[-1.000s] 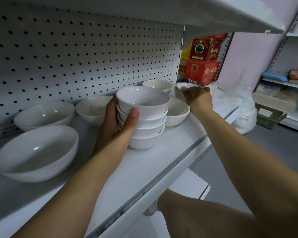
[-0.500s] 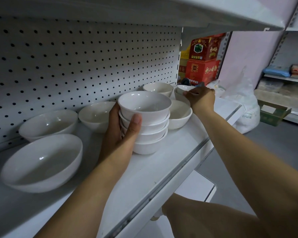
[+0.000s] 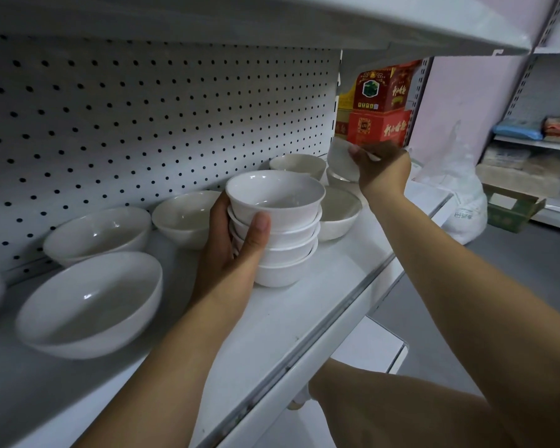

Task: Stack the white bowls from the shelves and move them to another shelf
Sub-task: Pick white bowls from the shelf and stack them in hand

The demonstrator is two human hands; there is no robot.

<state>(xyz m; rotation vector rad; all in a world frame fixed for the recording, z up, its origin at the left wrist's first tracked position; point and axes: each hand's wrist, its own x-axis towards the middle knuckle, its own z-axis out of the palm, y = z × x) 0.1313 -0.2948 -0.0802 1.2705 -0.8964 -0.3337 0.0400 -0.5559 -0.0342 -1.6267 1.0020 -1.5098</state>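
My left hand (image 3: 230,250) wraps the stack of four white bowls (image 3: 278,231), thumb on its near side, the stack resting on the shelf (image 3: 304,321). My right hand (image 3: 383,171), further off to the right, pinches the rim of a small bowl (image 3: 340,160), tilted. Loose bowls surround the stack; a large bowl (image 3: 91,302) sits near left. Red boxes (image 3: 382,101) stand beyond.
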